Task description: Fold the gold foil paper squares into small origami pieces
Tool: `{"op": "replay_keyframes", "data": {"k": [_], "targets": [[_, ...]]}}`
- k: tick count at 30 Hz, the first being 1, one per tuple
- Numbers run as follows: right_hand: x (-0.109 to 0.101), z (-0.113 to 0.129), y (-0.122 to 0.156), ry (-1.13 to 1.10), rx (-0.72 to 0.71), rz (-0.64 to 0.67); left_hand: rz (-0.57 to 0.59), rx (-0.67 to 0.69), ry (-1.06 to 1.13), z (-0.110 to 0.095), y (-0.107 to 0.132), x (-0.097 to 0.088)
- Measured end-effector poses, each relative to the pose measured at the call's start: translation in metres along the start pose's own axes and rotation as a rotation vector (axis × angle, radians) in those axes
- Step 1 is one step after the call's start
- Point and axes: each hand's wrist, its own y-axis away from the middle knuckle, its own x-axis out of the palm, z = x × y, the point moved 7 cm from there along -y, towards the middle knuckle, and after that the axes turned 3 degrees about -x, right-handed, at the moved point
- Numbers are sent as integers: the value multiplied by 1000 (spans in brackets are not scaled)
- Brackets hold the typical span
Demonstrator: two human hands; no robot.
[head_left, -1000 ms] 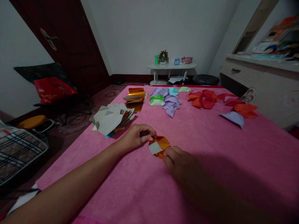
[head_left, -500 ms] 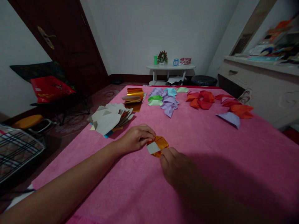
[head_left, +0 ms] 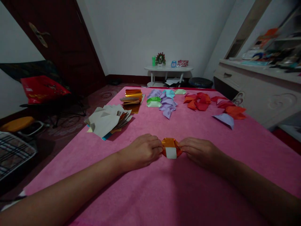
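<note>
A folded piece of shiny gold paper (head_left: pixel 169 142) with a pale square face toward me lies low over the pink cloth. My left hand (head_left: pixel 147 150) pinches its left edge, fingers closed. On the opposite edge, the fingertips of my right hand (head_left: pixel 199 150) are pressed together on the paper. Both thumbs are mostly hidden. Left of it spreads a fanned pile of pale-backed paper sheets (head_left: pixel 105 119). Behind that pile sits a stack of gold foil paper (head_left: pixel 133 93).
Folded purple papers (head_left: pixel 167 105), a green one (head_left: pixel 154 99) and a light blue one (head_left: pixel 169 93) lie at the far middle. Red folded papers (head_left: pixel 202 101), orange ones (head_left: pixel 235 112) and a lavender one (head_left: pixel 224 120) lie farther right on the pink-covered table (head_left: pixel 150 188).
The gold paper has turned so its pale square faces me squarely, and it sits farther right. My right hand has moved right and up to its right edge; the view has shifted slightly.
</note>
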Motion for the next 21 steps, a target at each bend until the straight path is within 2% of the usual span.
{"op": "replay_keyframes", "data": {"k": [3, 7, 12, 16, 21], "targets": [[1, 4, -2, -34, 88, 15, -8, -8, -2, -4, -3, 1], [2, 5, -3, -11, 218, 53, -18, -104, 28, -2, -4, 1], [0, 10, -4, 11, 182, 12, -28, -185, 66, -2, -3, 3], [1, 10, -3, -4, 197, -6, -103, -225, 130, 1, -1, 5], [2, 8, -5, 11, 237, -49, -190, -331, 306, 14, 1, 10]]}}
